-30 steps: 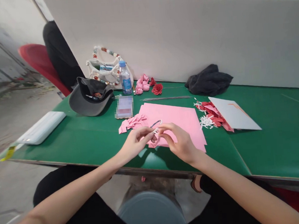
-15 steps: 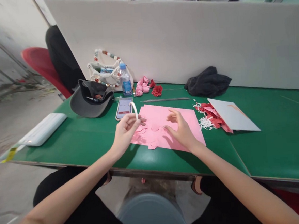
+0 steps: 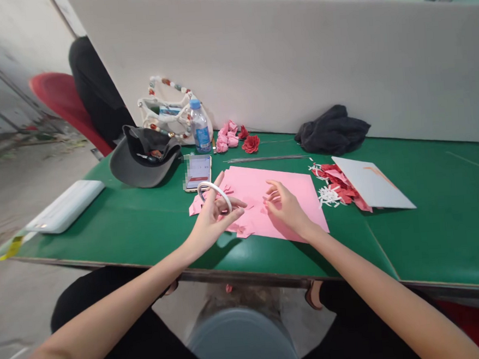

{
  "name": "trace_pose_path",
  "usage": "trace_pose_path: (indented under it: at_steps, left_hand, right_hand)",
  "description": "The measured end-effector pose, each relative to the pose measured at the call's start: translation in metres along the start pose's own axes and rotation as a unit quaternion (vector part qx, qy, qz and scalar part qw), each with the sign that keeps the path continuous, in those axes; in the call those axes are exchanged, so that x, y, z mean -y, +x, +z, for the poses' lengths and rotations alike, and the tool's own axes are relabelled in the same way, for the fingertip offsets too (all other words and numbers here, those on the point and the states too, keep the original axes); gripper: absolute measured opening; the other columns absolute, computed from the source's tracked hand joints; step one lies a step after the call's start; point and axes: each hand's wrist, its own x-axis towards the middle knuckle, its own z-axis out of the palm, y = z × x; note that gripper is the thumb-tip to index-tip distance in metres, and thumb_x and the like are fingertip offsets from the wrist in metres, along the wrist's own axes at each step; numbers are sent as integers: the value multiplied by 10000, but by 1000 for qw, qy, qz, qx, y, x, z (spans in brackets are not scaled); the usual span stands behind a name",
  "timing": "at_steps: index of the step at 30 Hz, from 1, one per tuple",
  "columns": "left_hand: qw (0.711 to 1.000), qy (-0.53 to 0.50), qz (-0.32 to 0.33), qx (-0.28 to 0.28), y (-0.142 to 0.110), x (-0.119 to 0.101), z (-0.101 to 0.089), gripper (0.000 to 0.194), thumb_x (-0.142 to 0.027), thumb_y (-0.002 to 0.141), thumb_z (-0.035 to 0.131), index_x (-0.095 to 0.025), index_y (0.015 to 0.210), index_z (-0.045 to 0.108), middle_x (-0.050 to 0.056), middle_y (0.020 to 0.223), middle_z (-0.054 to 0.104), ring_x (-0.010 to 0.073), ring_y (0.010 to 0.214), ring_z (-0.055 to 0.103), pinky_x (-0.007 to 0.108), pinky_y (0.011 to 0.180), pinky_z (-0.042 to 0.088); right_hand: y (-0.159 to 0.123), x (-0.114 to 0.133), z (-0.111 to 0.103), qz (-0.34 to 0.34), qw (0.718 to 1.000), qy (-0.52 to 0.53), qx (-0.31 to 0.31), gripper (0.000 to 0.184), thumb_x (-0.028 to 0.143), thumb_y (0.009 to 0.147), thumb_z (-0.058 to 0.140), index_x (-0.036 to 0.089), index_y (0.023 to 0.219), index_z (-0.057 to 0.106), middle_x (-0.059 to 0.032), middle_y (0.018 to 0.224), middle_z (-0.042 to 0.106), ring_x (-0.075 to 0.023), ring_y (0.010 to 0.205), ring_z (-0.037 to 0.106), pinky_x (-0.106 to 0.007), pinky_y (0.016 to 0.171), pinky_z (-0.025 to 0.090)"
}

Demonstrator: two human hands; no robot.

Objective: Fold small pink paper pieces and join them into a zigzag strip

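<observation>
A thin white ring [image 3: 224,196], like a roll of tape, hangs around the fingers of my left hand [image 3: 210,217]. That hand's index finger points up, while its thumb reaches right. Across from it, my right hand [image 3: 287,209] hovers over the pink paper sheets [image 3: 301,189], thumb and curled fingertips close together; whatever lies between them is too small to make out. Cut pink paper pieces [image 3: 245,231] lie beneath and beside my left hand, partly hidden by it.
A phone [image 3: 198,173], grey cap [image 3: 143,159], water bottle [image 3: 200,127] and beaded bag [image 3: 164,111] stand behind left. Paper flowers [image 3: 250,143] and thin wires [image 3: 266,158] lie behind the sheets. At right are paper scraps [image 3: 338,186], a white folded card [image 3: 373,184] and black cloth [image 3: 332,130].
My left hand has turned and moved slightly right and down; the ring has swung from upright to tilted around its fingers. My right hand's thumb and fingers have drawn closer together.
</observation>
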Motion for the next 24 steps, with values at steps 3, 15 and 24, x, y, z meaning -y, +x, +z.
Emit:
trace_pose_path:
  at_steps: [3, 15, 24]
  left_hand:
    - [1000, -8, -13, -11, 0, -1, 1, 833, -223, 811, 655, -241, 1466, 141, 35, 911, 680, 168, 910, 634, 308, 829, 466]
    - [999, 29, -39, 6, -4, 5, 6, 968, -209, 774, 682, -266, 1472, 14, 50, 967, 647, 170, 871, 637, 320, 767, 527]
    - [998, 53, -31, 3, -17, 11, 16, 866, -225, 790, 666, -275, 1465, 125, 24, 959, 600, 136, 866, 609, 243, 754, 504]
  right_hand:
    - [-1, -2, 1, -3, 1000, 8, 15, 528, 110, 773, 517, 203, 1283, 414, -72, 1048, 559, -156, 873, 592, -373, 836, 514]
    - [-2, 32, -1, 7, 996, 77, -43, 439, 147, 788, 523, 234, 1215, 467, -50, 1007, 537, -141, 824, 596, -317, 735, 556]
    - [-28, 87, 12, 45, 977, 207, -4, 486, 183, 778, 588, 287, 1231, 447, -40, 1072, 475, -123, 839, 600, -275, 694, 592]
